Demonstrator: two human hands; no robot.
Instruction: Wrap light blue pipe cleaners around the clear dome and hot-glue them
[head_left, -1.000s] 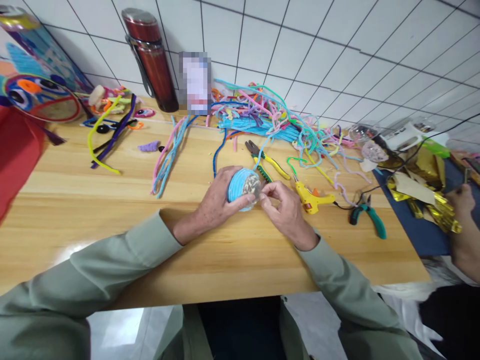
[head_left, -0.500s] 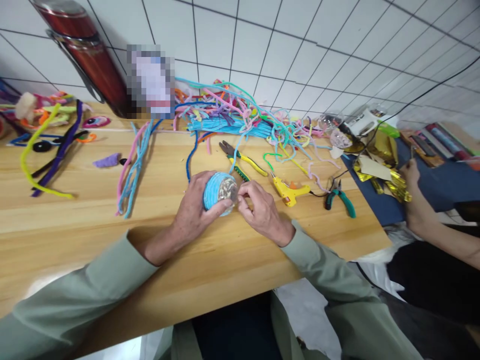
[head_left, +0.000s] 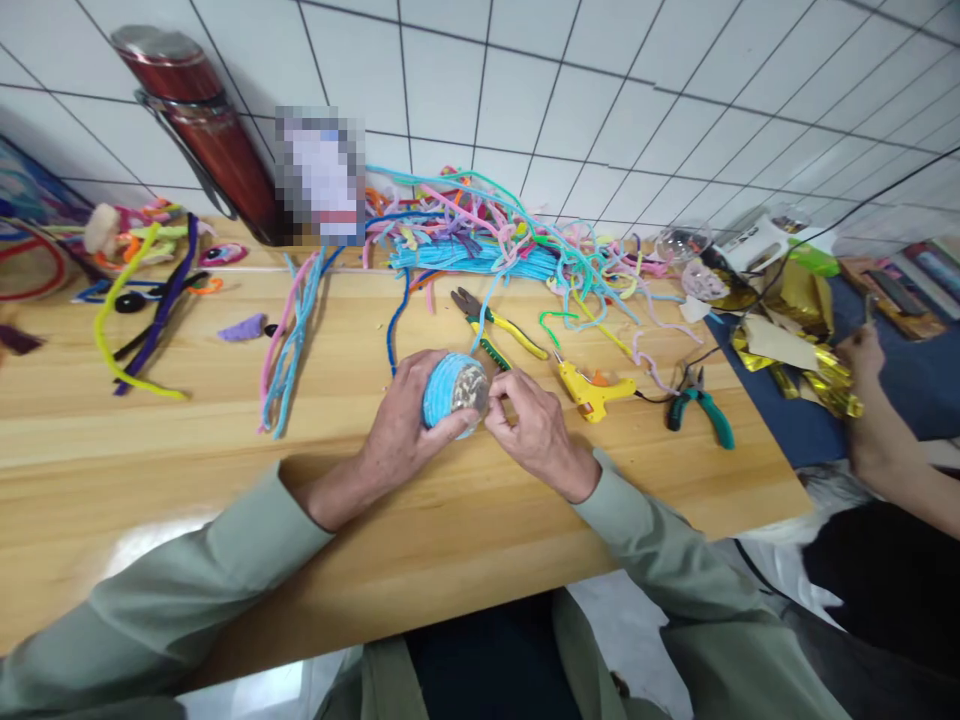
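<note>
One left hand [head_left: 401, 425] curls fingers round one blue ball [head_left: 443, 392], one right hand [head_left: 534, 424] pinching fingertips together.

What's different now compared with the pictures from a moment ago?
Mainly the view: it has swung right, so the red flask and yellow glue gun appear farther left than at first. Nothing was visibly taken up or let go. The left hand still holds the blue-wrapped ball and the right hand stays at its unwrapped end.
</note>
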